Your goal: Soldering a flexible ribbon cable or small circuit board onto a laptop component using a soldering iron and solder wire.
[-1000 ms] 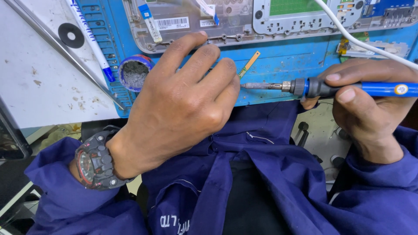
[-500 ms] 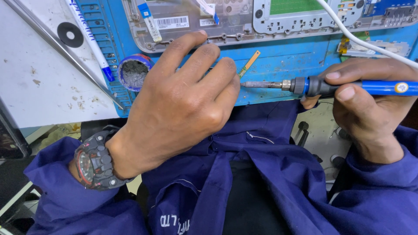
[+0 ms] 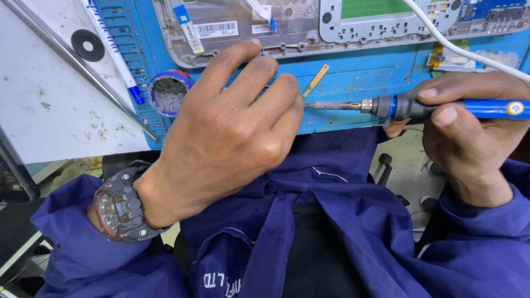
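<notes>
Head view, looking down over a blue work mat (image 3: 353, 118) at the near edge of a white surface (image 3: 49, 116).

Item 1: soldering iron (image 3: 441, 106). Blue handle, dark collar, grey metal tip. Long axis runs nearly level across the view, handle to the right, tip pointing left. Tip end lies just beside the knuckles of the left hand, over the mat's near edge; whether it touches anything there cannot be told.

Item 2: right hand (image 3: 475, 132). Closed around the iron's handle in a pen-like grip, thumb and forefinger near the collar. A white cable (image 3: 447, 45) passes above it.

Item 3: left hand (image 3: 232, 132). Palm down, fingers curled and partly spread, tips resting toward the edge of an opened grey device shell (image 3: 232, 38). Anything pinched beneath the fingers is hidden, so its hold cannot be told. A dark wristwatch (image 3: 122, 208) sits on the wrist.

Item 4: small gold flex strip (image 3: 314, 81). Lies tilted on the mat, just above the iron's tip and just right of the left fingertips; nearer the left hand than the right.

Item 5: round tin of grey paste (image 3: 168, 92), left of the left hand.

Item 6: white pen (image 3: 110, 47) and long metal tweezers (image 3: 77, 66), lying diagonally at upper left, well apart from both hands.
</notes>
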